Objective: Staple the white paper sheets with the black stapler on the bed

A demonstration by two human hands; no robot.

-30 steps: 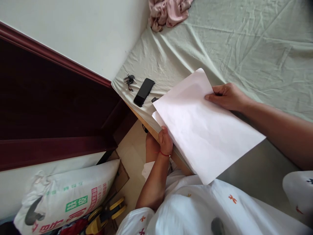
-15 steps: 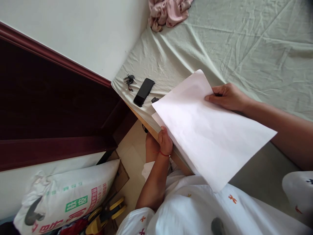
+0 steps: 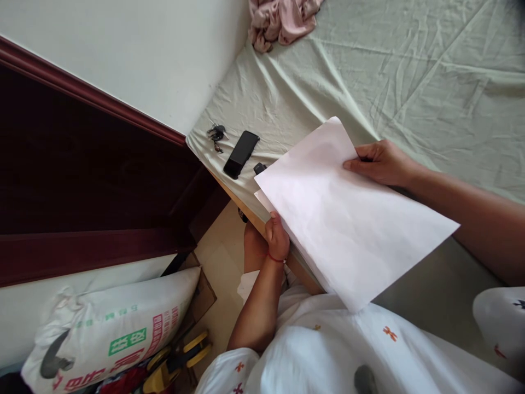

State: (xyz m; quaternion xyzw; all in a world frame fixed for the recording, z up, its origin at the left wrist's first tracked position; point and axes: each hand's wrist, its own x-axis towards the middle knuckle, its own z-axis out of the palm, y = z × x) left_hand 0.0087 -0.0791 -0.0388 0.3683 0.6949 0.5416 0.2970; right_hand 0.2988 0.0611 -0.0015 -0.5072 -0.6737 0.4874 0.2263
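White sheets of paper (image 3: 348,219) lie tilted in front of me, above the bed's edge. My right hand (image 3: 383,161) pinches the upper right edge, thumb on top and fingers underneath. On the opposite side, my left hand (image 3: 278,238) is closed on the left edge, its thumb up and a red string around the wrist. A second sheet's corner (image 3: 263,200) pokes out beneath the top one, near the left thumb. How many sheets there are, I cannot tell. Most of the left fingers are hidden under the paper.
A black phone (image 3: 241,154), a bunch of keys (image 3: 216,134) and a small black object (image 3: 260,168) rest on the green bed sheet (image 3: 402,71). Pink cloth (image 3: 283,22) is bunched by the wall. A white printed sack (image 3: 118,328) stands at lower left, beside yellow-and-black items (image 3: 197,348).
The near and right corners of the top sheet have shifted slightly, the near one upward and the right one a little left. Both hands have stayed in place.
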